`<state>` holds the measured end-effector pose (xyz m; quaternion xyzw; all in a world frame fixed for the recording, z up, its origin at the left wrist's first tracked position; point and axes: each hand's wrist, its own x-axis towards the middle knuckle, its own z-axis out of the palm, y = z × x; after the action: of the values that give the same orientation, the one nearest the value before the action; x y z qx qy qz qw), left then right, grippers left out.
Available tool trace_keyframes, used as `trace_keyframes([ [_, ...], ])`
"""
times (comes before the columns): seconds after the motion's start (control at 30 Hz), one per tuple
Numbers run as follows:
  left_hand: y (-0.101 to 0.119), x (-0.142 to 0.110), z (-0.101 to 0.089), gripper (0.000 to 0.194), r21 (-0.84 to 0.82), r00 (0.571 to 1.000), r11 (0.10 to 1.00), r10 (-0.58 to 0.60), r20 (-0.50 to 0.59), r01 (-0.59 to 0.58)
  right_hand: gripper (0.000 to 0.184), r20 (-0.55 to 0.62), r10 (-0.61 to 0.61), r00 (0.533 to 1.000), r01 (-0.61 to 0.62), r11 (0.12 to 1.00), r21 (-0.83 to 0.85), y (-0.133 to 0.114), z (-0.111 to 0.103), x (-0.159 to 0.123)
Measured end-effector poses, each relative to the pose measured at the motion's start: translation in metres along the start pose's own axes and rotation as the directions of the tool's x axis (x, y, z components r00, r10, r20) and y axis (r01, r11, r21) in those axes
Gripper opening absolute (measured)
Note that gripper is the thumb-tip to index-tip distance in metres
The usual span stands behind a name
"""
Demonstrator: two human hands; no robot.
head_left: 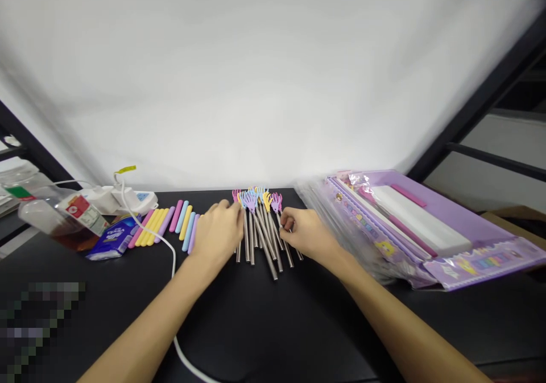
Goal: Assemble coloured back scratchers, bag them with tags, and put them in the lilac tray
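Note:
A bunch of back scratchers (pixel 267 241) lies in front of me, with metal rods and small claw heads in purple, pink, blue and yellow pointing toward the wall. My left hand (pixel 219 227) rests at the left side of the bunch, fingers bent down and largely hidden behind its back. On the right side, my right hand (pixel 309 232) has its fingers curled beside the rods, and one rod end comes out below it. What either hand grips is not clear. Loose coloured handles (pixel 157 227) in pink, yellow, blue and purple lie in rows left of my left hand.
At right is an open purple box (pixel 447 212) with a white block inside, beside clear plastic bags (pixel 336 218). A bottle (pixel 55 212), a blue packet (pixel 114 238) and a power strip (pixel 136 200) stand left. A white cable (pixel 174 258) crosses the black table (pixel 264 332).

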<state>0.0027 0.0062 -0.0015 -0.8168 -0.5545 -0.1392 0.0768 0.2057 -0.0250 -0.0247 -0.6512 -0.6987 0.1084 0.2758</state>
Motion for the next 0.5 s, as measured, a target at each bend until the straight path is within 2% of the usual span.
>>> trace_keyframes([
  [0.1, -0.014, 0.006, -0.003, 0.025, 0.051, 0.990, 0.998, -0.051, 0.134, 0.044, 0.013, 0.018, 0.000, 1.000, 0.000, 1.000, 0.018, 0.000, 0.003, -0.001],
  [0.2, -0.019, 0.006, 0.001, 0.029, 0.044, 0.980, 0.998, -0.054, 0.192, 0.046, 0.009, -0.030, -0.005, 1.000, 0.006, 0.999, 0.044, -0.001, 0.004, -0.001],
  [0.33, -0.019, 0.006, 0.006, 0.038, 0.022, 0.978, 0.998, -0.068, 0.198, 0.065, 0.007, -0.085, -0.006, 0.996, 0.018, 0.990, 0.142, -0.007, 0.004, -0.002],
  [0.43, -0.019, 0.008, 0.004, 0.042, -0.023, 0.982, 0.995, -0.095, 0.164, 0.101, 0.010, -0.050, -0.006, 0.999, 0.014, 0.986, 0.164, -0.011, 0.006, -0.004],
  [0.5, -0.018, 0.009, 0.002, 0.041, -0.116, 0.988, 0.987, -0.100, 0.119, 0.114, 0.014, -0.018, 0.007, 1.000, -0.005, 0.990, 0.144, -0.013, 0.008, -0.004],
])
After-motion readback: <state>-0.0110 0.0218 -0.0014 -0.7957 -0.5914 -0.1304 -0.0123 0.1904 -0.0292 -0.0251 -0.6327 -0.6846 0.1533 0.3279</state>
